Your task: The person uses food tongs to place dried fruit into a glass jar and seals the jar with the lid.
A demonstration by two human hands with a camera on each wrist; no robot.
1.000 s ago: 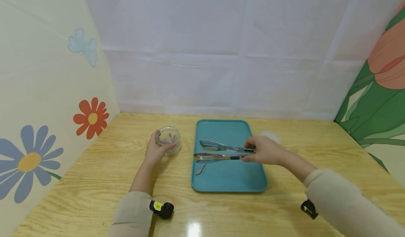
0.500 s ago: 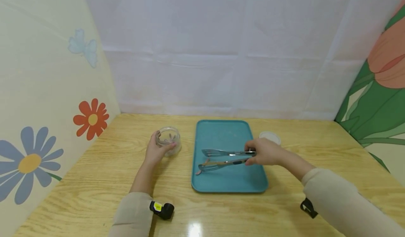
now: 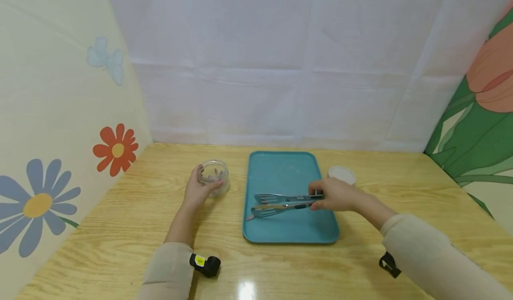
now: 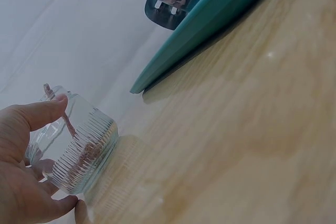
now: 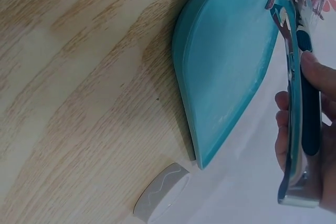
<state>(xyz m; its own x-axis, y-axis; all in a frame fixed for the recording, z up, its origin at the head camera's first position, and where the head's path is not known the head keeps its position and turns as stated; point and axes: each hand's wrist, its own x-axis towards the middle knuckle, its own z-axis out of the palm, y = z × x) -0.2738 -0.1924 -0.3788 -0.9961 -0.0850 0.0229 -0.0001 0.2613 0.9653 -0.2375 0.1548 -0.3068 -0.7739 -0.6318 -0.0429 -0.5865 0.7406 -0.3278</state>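
My left hand (image 3: 197, 192) grips a clear ribbed glass jar (image 4: 100, 135) standing on the table left of the tray. Several thin brownish strips lie inside, and one pokes above the rim in the left wrist view. My right hand (image 3: 338, 195) holds metal tongs (image 3: 286, 198) with slotted heads and dark grip inserts, low over the blue-green tray (image 3: 286, 168). Beside the tips of the tongs, a similar brownish strip (image 3: 250, 217) shows one end. The rest of it is hidden by the lower head, so I cannot tell whether it is pinched.
A round white lid (image 3: 342, 174) lies on the table just right of the tray, behind my right hand. Wood-grain table (image 3: 224, 264) surrounds the tray. A white cloth (image 3: 256, 68) hangs along the back, with flower-patterned panels at both sides.
The tongs have moved down and toward me on the tray, spread apart, then narrowed again as their lower head covered most of the strip. My left hand and the jar have stayed in place.
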